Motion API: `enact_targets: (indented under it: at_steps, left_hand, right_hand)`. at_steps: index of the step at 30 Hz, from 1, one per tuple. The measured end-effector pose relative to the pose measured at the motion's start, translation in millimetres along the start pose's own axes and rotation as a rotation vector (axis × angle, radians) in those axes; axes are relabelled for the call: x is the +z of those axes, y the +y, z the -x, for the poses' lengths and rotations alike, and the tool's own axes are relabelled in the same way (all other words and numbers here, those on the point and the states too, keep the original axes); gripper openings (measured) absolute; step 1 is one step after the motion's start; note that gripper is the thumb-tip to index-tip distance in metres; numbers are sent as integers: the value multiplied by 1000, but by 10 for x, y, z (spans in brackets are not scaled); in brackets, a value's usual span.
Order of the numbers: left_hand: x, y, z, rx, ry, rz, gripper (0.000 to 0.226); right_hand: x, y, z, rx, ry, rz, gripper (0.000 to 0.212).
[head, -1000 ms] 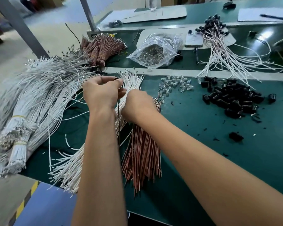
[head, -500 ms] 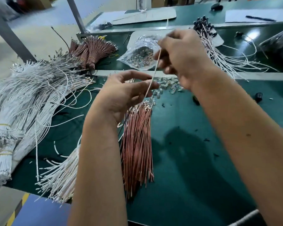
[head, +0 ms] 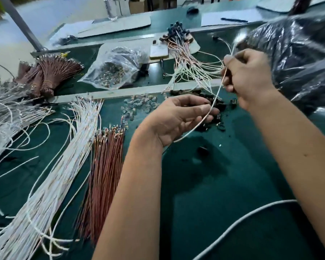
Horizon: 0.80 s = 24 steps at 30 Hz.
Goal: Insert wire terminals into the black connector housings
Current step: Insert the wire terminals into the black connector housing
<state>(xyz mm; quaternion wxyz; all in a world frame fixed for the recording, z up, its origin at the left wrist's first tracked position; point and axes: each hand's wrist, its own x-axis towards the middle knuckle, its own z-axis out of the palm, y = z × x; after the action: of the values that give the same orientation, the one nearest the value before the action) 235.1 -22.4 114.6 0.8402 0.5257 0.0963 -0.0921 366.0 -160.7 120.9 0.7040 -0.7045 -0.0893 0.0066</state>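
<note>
My right hand (head: 249, 77) is raised at the right and pinches a thin pale wire (head: 217, 94) near its upper end. The wire hangs down and leftward across my left hand (head: 178, 119). That hand is palm-up with loosely bent fingers, hovering over a pile of black connector housings (head: 217, 117) on the green mat (head: 223, 184); whether it holds a housing is hidden. A brown wire bundle (head: 105, 171) and a white wire bundle (head: 64, 162) lie to its left.
Finished wires with black housings (head: 184, 53) lie fanned at the back. A clear bag of small parts (head: 113, 70) and loose clear parts (head: 141, 105) sit mid-table. A dark plastic bag (head: 298, 59) fills the right. More white wires (head: 9, 109) and brown bundles (head: 49, 72) lie at the left.
My right hand has pulled one wire up out of the bundles and carried it to the right. My left hand opened and moved right, over the black housings. The view swung right.
</note>
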Motion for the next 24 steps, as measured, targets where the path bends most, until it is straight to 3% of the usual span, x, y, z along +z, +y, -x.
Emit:
enact_targets:
  at_steps: [3, 7, 11, 14, 21, 24]
  left_hand:
    - [45, -59, -48, -14, 10, -16, 17]
    - [65, -102, -135, 115, 191, 42, 18]
    - [80, -188, -223, 242, 354, 104, 18]
    - [69, -223, -251, 290, 429, 131, 18]
    - [65, -251, -244, 269, 424, 166, 21]
    - [9, -251, -238, 266, 401, 143, 17]
  right_hand:
    - [-85, 89, -39, 0, 40, -39, 21]
    - [-77, 124, 71, 30, 31, 27, 26]
    - [-35, 201, 421, 86, -233, 167, 42]
    - [-35, 274, 618, 131, -377, 261, 36]
    - [-89, 310, 693, 169, -513, 147, 14]
    - [-130, 310, 675, 241, -518, -114, 12]
